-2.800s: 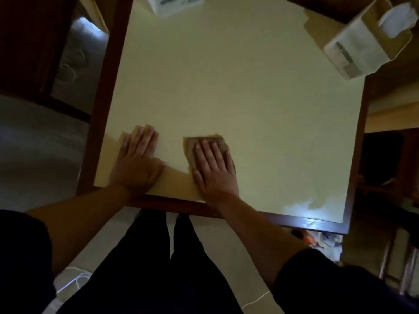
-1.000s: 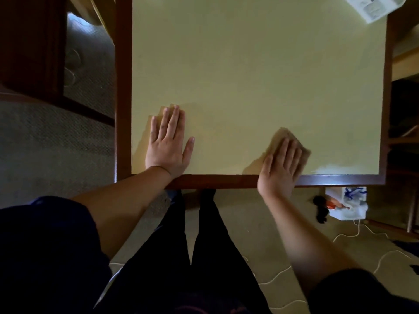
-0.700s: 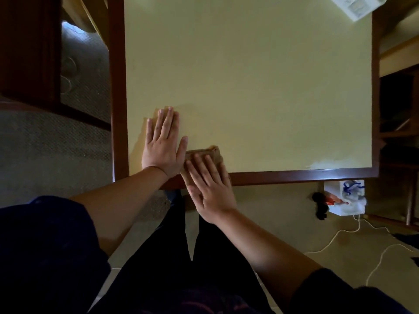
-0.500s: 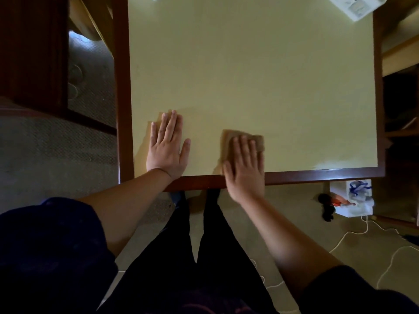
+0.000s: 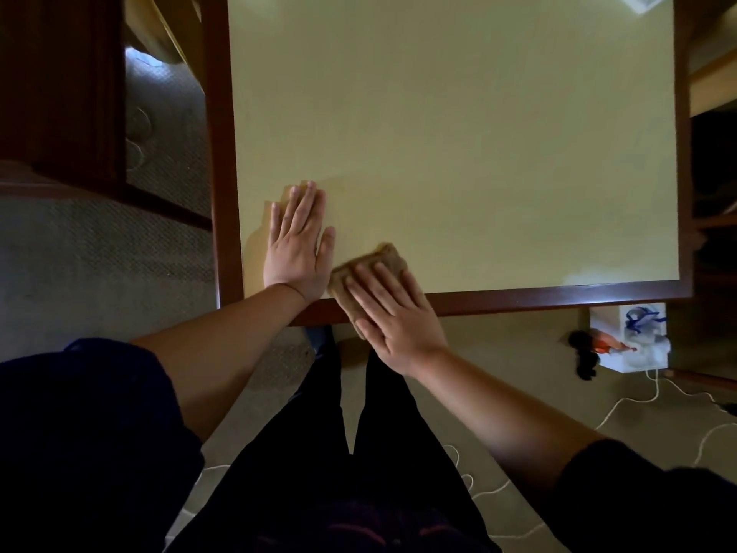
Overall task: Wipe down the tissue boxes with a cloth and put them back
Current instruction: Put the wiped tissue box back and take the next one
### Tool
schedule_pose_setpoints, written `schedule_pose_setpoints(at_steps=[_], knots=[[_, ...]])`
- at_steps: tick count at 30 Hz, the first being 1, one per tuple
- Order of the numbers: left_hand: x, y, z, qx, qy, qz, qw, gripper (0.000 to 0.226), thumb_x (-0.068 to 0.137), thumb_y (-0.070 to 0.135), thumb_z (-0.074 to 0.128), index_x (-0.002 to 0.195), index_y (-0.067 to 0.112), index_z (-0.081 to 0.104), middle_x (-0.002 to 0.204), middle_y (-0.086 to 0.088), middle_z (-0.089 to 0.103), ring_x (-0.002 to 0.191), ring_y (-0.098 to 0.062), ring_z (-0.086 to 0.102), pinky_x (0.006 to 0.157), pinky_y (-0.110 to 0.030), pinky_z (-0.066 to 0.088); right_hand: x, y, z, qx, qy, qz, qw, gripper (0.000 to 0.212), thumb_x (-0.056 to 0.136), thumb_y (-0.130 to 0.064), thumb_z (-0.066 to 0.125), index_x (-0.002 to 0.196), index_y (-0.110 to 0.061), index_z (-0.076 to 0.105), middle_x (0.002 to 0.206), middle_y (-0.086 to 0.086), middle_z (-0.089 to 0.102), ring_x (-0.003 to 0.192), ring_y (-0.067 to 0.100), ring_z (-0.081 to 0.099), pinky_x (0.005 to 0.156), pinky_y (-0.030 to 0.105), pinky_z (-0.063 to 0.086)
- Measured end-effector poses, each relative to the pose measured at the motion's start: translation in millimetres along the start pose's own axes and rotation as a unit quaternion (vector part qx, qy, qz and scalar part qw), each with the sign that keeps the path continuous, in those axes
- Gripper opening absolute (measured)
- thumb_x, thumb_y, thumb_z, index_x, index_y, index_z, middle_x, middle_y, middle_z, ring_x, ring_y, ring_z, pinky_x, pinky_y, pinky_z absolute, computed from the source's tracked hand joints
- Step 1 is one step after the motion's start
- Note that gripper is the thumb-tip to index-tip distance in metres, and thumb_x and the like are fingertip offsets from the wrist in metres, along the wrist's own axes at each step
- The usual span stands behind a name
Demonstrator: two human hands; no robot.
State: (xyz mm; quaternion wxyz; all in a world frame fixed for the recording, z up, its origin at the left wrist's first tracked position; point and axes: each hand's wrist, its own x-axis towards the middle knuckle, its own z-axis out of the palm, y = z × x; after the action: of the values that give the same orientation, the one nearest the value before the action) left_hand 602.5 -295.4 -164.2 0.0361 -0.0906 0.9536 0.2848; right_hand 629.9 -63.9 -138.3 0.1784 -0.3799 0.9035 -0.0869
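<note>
Pale table (image 5: 458,133), flat right hand (image 5: 393,317) on cloth (image 5: 383,259)

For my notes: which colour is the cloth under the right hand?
Brown-tan cloth, seen best in the head view.

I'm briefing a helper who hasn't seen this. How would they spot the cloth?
Find the pale table with its dark wooden rim. At its near edge, two hands lie flat; the cloth is the tan folded pad under the right hand, beside the bare left hand.
</note>
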Motion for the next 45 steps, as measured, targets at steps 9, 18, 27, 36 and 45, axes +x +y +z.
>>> schedule_pose_setpoints(at_steps=[9,18,27,36,45], knots=[[0,18,-11,0.063,-0.057,-0.043,0.995,0.07,0.106,0.051,0.026,0.166,0.015,0.016,0.174,-0.001,0.008,0.161,-0.024,-0.004,0.127,-0.048,-0.014,11,36,-33,0.02,0.103,0.278,0.955,0.053,0.108,-0.029,0.044,0.16,-0.022,0.042,0.165,0.0,0.042,0.15,0.027,0.038,0.12,0.051,0.032],[-21,75,1,0.147,-0.212,0.23,0.939,0.05,0.103,0.026,0.051,0.153,0.02,0.046,0.171,-0.002,0.022,0.16,-0.033,-0.001,0.126,-0.059,-0.01,-18,26,-36,-0.027,0.092,0.167,0.981,0.017,0.094,-0.028,0.064,0.104,-0.015,0.07,0.1,0.005,0.068,0.091,0.034,0.062,0.082,0.045,0.046],[-56,77,-36,0.063,-0.225,0.22,0.947,0.02,0.086,0.013,0.074,0.105,0.018,0.074,0.101,0.002,0.072,0.105,-0.026,0.059,0.093,-0.037,0.04,-28,34,-97,0.03,-0.106,0.089,0.99,0.018,0.1,-0.04,0.06,0.104,-0.031,0.075,0.101,-0.008,0.069,0.104,0.021,0.056,0.09,0.04,0.042],[-44,114,-125,-0.079,-0.075,0.036,0.993,0.011,0.09,0.027,0.077,0.098,0.035,0.075,0.096,0.021,0.067,0.096,-0.007,0.053,0.08,-0.036,0.044,17,59,-201,0.163,-0.053,0.043,0.984,0.01,0.097,-0.038,0.072,0.105,-0.037,0.078,0.088,-0.02,0.07,0.086,0.005,0.063,0.068,0.025,0.043],[-53,136,-225,-0.088,0.133,-0.016,0.987,0.005,0.089,0.038,0.077,0.09,0.04,0.072,0.087,0.029,0.063,0.094,0.001,0.052,0.077,-0.029,0.042,70,24,-290,0.198,0.041,-0.089,0.975,0.019,0.093,-0.027,0.076,0.108,-0.038,0.077,0.087,-0.02,0.069,0.085,0.002,0.061,0.071,0.025,0.049]])
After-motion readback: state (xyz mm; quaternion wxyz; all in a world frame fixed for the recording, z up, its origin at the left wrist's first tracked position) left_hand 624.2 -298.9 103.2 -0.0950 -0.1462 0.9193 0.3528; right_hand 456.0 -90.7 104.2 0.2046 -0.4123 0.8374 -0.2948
